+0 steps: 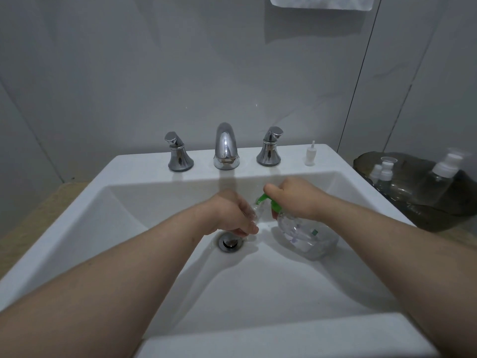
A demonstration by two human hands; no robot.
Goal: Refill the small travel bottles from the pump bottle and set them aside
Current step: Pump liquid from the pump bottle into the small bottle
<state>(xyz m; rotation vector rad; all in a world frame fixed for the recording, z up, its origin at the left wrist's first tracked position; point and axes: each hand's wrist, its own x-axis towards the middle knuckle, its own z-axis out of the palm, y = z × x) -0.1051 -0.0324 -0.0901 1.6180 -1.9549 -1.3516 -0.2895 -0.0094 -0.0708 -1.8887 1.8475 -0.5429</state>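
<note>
At the bottom of the frame lies the white front rim of the sink (271,337); two bare forearms cross it, one from the lower left and one from the lower right, and meet over the middle of the basin. The left hand (229,215) has its back turned up, fingers curled round one small clear bottle (254,211), held tilted just above the single drain (230,242). The right hand (296,197) grips the top of the one pump bottle (299,228), fingers wrapped round its green pump head, thumb pointing left; the green nozzle tip sits right at the small bottle's mouth; the pump bottle's clear body slants down to the right, low in the basin. The basin lies open left of the hands and toward the front rim.

On the back ledge stand one chrome spout (225,146) between two tap handles (179,152), and to their right one small white cap (310,153), upright and alone. At the right edge, beside the sink, a dark tray (413,218) holds travel bottles (444,177), perhaps four, too blurred to count surely. A white towel (320,2) hangs at the top edge.
</note>
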